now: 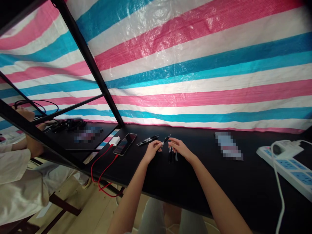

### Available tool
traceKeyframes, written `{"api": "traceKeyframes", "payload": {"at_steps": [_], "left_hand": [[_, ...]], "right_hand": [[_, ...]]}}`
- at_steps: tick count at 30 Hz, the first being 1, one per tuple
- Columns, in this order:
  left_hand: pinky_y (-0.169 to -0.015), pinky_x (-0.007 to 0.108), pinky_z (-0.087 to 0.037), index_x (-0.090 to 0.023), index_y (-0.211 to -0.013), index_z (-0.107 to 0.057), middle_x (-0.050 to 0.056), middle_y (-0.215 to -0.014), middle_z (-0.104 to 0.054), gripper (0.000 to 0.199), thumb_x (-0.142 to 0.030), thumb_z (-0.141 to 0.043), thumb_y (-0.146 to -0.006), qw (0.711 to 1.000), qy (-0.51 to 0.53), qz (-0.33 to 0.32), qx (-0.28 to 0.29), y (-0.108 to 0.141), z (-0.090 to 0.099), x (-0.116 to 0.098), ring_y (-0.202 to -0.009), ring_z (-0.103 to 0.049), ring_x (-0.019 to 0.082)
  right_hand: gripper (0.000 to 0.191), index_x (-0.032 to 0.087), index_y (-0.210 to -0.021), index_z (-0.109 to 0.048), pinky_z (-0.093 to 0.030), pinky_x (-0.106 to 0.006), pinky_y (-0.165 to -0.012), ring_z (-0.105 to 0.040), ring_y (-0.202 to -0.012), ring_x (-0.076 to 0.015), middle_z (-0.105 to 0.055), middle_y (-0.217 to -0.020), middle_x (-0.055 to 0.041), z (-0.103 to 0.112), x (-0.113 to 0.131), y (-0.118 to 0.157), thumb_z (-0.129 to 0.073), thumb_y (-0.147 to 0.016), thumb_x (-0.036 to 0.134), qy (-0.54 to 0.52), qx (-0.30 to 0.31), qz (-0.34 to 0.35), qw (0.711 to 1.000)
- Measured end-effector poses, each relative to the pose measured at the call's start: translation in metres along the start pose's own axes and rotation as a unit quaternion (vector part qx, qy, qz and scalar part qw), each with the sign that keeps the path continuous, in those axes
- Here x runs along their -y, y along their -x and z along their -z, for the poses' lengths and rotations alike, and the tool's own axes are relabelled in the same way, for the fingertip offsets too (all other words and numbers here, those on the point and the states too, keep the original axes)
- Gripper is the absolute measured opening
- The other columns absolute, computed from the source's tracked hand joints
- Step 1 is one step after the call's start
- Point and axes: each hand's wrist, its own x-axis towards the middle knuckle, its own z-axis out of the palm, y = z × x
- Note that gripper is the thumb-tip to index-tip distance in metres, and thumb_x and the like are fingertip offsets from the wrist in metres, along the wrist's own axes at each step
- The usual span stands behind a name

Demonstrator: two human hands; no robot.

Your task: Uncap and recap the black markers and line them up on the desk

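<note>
My left hand is closed in a pinch around the lower end of a black pen, which is tilted up to the right above the table. Close beside it on the right, my right hand has its fingers curled, with the fingertips near the pen. What those fingertips grip, if anything, is too small to make out. Just below the right hand lie several dark pens, partly covered by its fingers. Another few black pens rest together to the left, beyond my left hand.
A phone with a red cable and a white charger lies left on the black table. To the right are a blurred flat item and a white power strip. Beyond a black frame sits another person.
</note>
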Motion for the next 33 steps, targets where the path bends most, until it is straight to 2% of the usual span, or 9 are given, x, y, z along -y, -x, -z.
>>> {"api": "traceKeyframes", "payload": {"at_steps": [2,5,10,16,20,24,29,31,33], "left_hand": [[-0.058,0.023,-0.042,-0.011,-0.077,-0.055,-0.001,-0.06,-0.055,0.041,-0.052,-0.055,-0.071,0.999,0.029,0.012,0.021,0.001,-0.001,-0.004,-0.054,-0.051,0.009],[-0.059,0.023,-0.043,-0.011,-0.079,-0.056,0.0,-0.065,-0.056,0.043,-0.052,-0.059,-0.068,0.998,0.05,0.031,0.034,0.003,-0.003,-0.009,-0.055,-0.051,0.008],[-0.059,0.024,-0.044,-0.01,-0.094,-0.059,0.002,-0.072,-0.058,0.048,-0.049,-0.062,-0.067,0.993,0.064,0.061,0.074,0.006,-0.005,-0.01,-0.054,-0.052,0.008],[-0.059,0.024,-0.046,-0.01,-0.09,-0.06,0.004,-0.075,-0.057,0.045,-0.05,-0.057,-0.071,0.984,0.07,0.08,0.145,0.011,-0.006,-0.016,-0.061,-0.052,0.009],[-0.058,0.023,-0.046,-0.01,-0.089,-0.059,0.003,-0.075,-0.056,0.042,-0.048,-0.056,-0.072,0.982,0.066,0.076,0.159,0.012,-0.008,-0.016,-0.062,-0.052,0.01],[-0.058,0.024,-0.046,-0.011,-0.087,-0.059,0.003,-0.075,-0.057,0.04,-0.048,-0.058,-0.071,0.979,0.059,0.087,0.175,0.012,-0.01,-0.014,-0.061,-0.052,0.01],[-0.06,0.025,-0.047,-0.011,-0.088,-0.059,0.003,-0.074,-0.057,0.042,-0.048,-0.06,-0.068,0.981,0.066,0.089,0.159,0.012,-0.01,-0.015,-0.062,-0.053,0.01],[-0.061,0.025,-0.047,-0.012,-0.089,-0.059,0.003,-0.076,-0.058,0.042,-0.048,-0.059,-0.069,0.986,0.058,0.088,0.126,0.011,-0.009,-0.016,-0.062,-0.053,0.01],[-0.062,0.024,-0.045,-0.013,-0.089,-0.059,0.003,-0.077,-0.059,0.04,-0.049,-0.055,-0.072,0.994,0.027,0.071,0.075,0.009,-0.007,-0.015,-0.064,-0.053,0.01]], "right_hand": [[0.049,0.017,-0.113,-0.054,-0.031,-0.02,-0.045,-0.04,-0.046,-0.0061,-0.056,-0.073,0.0,-0.004,0.004,0.001,-0.047,-0.076,0.05,-0.061,0.006,0.008,0.998],[0.048,0.019,-0.112,-0.055,-0.03,-0.02,-0.044,-0.038,-0.045,-0.0055,-0.053,-0.071,0.0012,-0.004,0.007,0.002,-0.044,-0.078,0.051,-0.097,-0.026,0.023,0.995],[0.047,0.017,-0.103,-0.062,-0.031,-0.02,-0.044,-0.037,-0.046,-0.0062,-0.049,-0.065,0.0017,0.001,0.005,0.0,-0.047,-0.076,0.052,-0.081,-0.062,0.034,0.994],[0.049,0.016,-0.098,-0.065,-0.027,-0.02,-0.041,-0.036,-0.046,-0.0071,-0.05,-0.062,0.0003,0.004,0.009,0.002,-0.049,-0.073,0.055,-0.074,-0.097,0.017,0.992],[0.048,0.015,-0.092,-0.065,-0.023,-0.02,-0.039,-0.036,-0.045,-0.0063,-0.052,-0.067,-0.0011,0.012,0.01,0.002,-0.048,-0.072,0.056,-0.077,-0.175,0.019,0.981],[0.05,0.013,-0.083,-0.062,-0.023,-0.02,-0.038,-0.037,-0.045,-0.0062,-0.052,-0.069,-0.0028,0.03,0.001,-0.001,-0.045,-0.073,0.059,-0.071,-0.312,0.036,0.947],[0.052,0.015,-0.074,-0.053,-0.027,-0.02,-0.038,-0.042,-0.041,-0.0068,-0.054,-0.067,-0.0037,0.056,-0.015,0.001,-0.038,-0.072,0.065,-0.061,-0.474,0.014,0.879],[0.051,0.016,-0.072,-0.052,-0.028,-0.021,-0.038,-0.041,-0.038,-0.0069,-0.055,-0.063,-0.003,0.062,-0.018,0.003,-0.038,-0.073,0.065,-0.036,-0.471,0.008,0.882],[0.048,0.016,-0.071,-0.054,-0.029,-0.022,-0.038,-0.039,-0.035,-0.007,-0.053,-0.057,-0.0009,0.064,-0.02,0.003,-0.04,-0.073,0.062,-0.012,-0.432,-0.002,0.902]]}}
